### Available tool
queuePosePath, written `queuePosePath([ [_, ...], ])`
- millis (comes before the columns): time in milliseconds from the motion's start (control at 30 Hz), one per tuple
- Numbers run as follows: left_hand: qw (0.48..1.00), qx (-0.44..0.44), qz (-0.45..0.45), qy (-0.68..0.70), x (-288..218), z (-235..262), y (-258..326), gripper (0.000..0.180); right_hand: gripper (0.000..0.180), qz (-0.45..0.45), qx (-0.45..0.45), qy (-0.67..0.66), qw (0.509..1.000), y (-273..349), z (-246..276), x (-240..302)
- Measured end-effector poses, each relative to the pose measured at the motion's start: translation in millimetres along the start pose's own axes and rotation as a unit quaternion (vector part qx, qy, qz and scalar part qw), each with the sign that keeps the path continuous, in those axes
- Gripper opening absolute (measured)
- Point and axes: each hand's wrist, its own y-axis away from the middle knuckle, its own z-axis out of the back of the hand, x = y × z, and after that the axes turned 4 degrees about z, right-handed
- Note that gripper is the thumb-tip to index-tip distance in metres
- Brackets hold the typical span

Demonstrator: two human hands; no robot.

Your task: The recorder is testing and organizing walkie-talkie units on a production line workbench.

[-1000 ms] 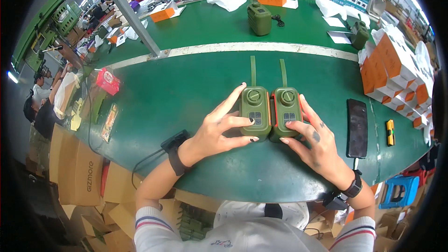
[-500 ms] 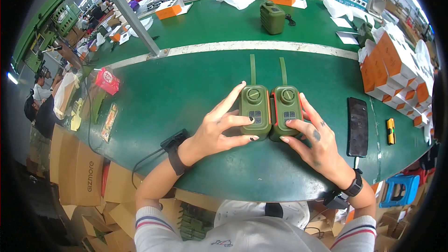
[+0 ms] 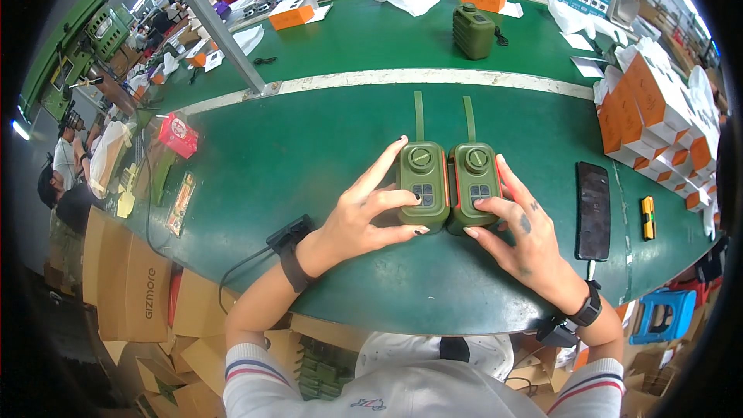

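Observation:
Two olive-green handheld radios lie side by side on the green table [image 3: 309, 147], each with a round knob, a small button pad and an antenna pointing away from me. My left hand [image 3: 364, 213] rests on the left radio [image 3: 422, 182], fingers spread, one fingertip on its button pad. My right hand [image 3: 518, 236] lies against the right radio [image 3: 474, 182], a fingertip on its button pad and the other fingers along its right side. Both radios lie flat and touch each other.
A black phone [image 3: 594, 209] and a small yellow object [image 3: 648, 217] lie to the right. Orange-and-white boxes [image 3: 650, 116] are stacked at the far right. A third green radio [image 3: 474, 31] stands beyond the white line. A red packet [image 3: 178, 135] lies left. People work at the far left.
Both hands and both radios stay almost as they were. The view has tilted slightly, so the far objects sit lower in the picture.

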Motion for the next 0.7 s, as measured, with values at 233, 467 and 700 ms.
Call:
queuePosePath([
  [233,0.999,-0.005,-0.008,-0.053,4,3,-2,0.053,0.049,0.005,0.034,0.04,0.999,-7,6,4],
  [467,0.996,0.02,-0.003,-0.086,-2,2,-1,0.056,0.049,-0.009,0.023,0.016,1.0,-3,4,2],
  [700,0.993,0.039,0.01,-0.11,-12,4,-4,0.056,0.049,0.009,-0.001,0.025,1.0,0,2,0],
])
